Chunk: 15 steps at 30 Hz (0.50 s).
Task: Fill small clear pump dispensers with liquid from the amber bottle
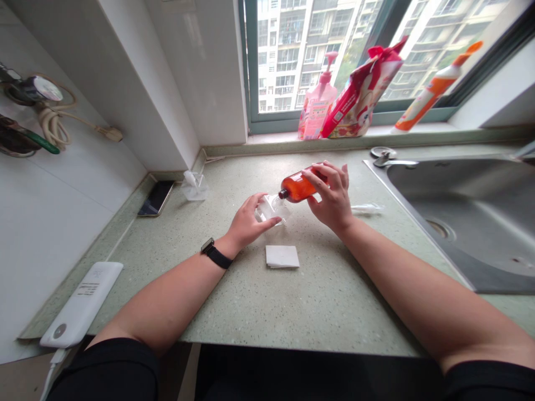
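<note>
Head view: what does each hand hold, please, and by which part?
Right hand: an orange bottle, by its body. Left hand: a clear container, by its sides.

Translucent amber-red bottle (297, 186), tilted neck-down, mouth close to a clear container (273, 209)

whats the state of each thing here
amber bottle: tipped, in right hand
clear container: in left hand
other container: standing, untouched
paper: folded, flat
phone: flat, screen dark
power bank: cable plugged in
pump bottle: upright
red bag: standing
orange bottle: standing
tap: no stream visible
watch: strapped on
</note>
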Each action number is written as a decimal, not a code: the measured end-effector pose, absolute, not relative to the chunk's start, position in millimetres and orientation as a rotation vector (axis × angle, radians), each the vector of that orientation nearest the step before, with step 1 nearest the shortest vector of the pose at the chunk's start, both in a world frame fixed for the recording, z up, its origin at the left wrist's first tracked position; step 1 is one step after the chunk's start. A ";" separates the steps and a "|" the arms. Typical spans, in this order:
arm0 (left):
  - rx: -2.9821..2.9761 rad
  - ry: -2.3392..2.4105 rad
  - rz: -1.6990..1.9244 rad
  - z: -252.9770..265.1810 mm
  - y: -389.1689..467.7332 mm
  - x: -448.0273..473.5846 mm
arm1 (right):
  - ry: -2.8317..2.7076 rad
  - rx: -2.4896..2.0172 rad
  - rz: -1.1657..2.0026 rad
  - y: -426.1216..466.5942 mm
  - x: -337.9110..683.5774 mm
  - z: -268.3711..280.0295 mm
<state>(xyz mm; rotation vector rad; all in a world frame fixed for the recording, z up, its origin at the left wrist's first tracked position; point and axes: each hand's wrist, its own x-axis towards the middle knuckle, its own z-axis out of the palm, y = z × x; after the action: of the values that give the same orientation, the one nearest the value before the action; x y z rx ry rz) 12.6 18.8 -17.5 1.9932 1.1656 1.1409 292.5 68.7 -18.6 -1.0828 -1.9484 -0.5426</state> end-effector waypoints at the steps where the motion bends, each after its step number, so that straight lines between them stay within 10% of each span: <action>1: 1.992 1.165 1.140 -17.7 18.9 12.5 | -1.949 -1.086 -0.541 68.7 292.5 -18.6; 15: 2.002 1.171 1.131 -16.7 18.6 12.6 | -1.933 -1.073 -0.543 68.0 291.4 -18.4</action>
<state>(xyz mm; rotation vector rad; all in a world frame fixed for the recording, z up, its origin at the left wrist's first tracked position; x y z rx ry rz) 12.6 18.6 -16.7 2.0018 1.1713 1.1306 291.4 68.0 -18.4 -1.0728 -1.9330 -0.5428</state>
